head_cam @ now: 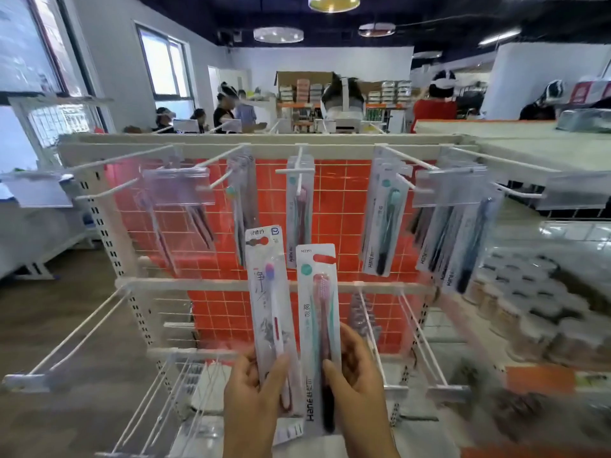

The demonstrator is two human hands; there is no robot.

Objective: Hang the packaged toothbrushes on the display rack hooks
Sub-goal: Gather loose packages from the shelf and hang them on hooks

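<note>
Toothbrush packs are held upright below the hooks (299, 170): left hand (254, 388) grips one (269, 302), right hand (357, 381) pinches another (319, 325). Best to line each hang-hole squarely with a hook tip.

Bright daylight enters the windows (165, 71) at far left; ceiling lamps (278, 34) glare; edges bend, blurred at right.

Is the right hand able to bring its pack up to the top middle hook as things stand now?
Probably yes. The right hand holds the pink toothbrush pack almost straight below the middle hook; nothing blocks the way up, though one pack already hangs there.
</note>
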